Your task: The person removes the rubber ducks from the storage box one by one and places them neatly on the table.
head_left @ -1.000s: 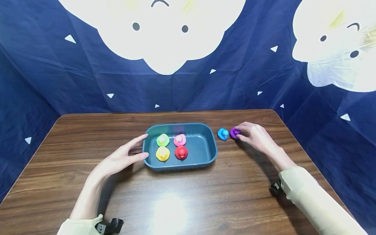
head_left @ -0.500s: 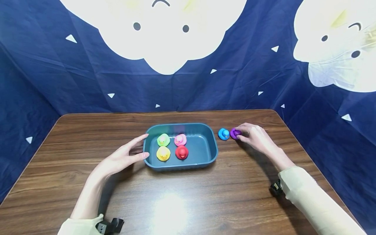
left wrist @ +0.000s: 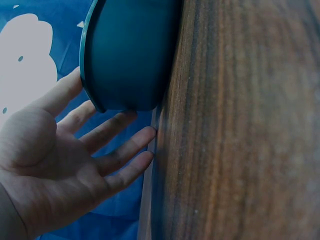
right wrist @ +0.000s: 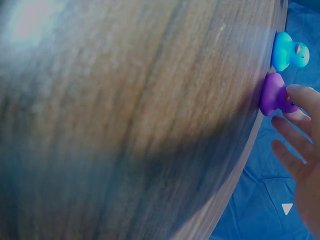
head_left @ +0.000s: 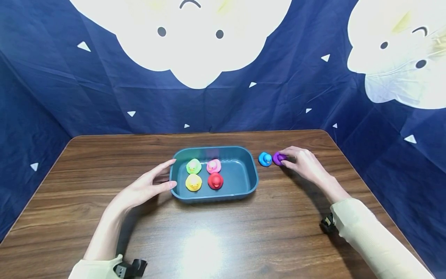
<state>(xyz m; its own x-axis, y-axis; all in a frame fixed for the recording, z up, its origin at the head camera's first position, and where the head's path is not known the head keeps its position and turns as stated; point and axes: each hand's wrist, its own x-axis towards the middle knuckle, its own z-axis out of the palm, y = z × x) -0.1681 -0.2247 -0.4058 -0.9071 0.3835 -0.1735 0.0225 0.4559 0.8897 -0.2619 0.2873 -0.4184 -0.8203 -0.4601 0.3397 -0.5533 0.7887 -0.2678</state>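
Wooden table (head_left: pixel 244 232), purple duck (head_left: pixel 278 157) pinched by right hand (head_left: pixel 304 164) fingers (right wrist: pixel 300 95)

No readable text or labels anywhere, wrist views perhaps too blurred.

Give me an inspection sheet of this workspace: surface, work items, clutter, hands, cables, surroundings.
Surface: wooden table, glare patch near the front edge.
Work items: teal tray holding the green duck, pink duck, yellow duck and red duck; blue duck and purple duck stand on the table right of the tray.
Clutter: nothing seen.
Hands: left hand open, fingers against the tray's left end; right hand pinches the purple duck.
Cables: nothing seen.
Surroundings: dark blue cloth backdrop with white cloud faces.
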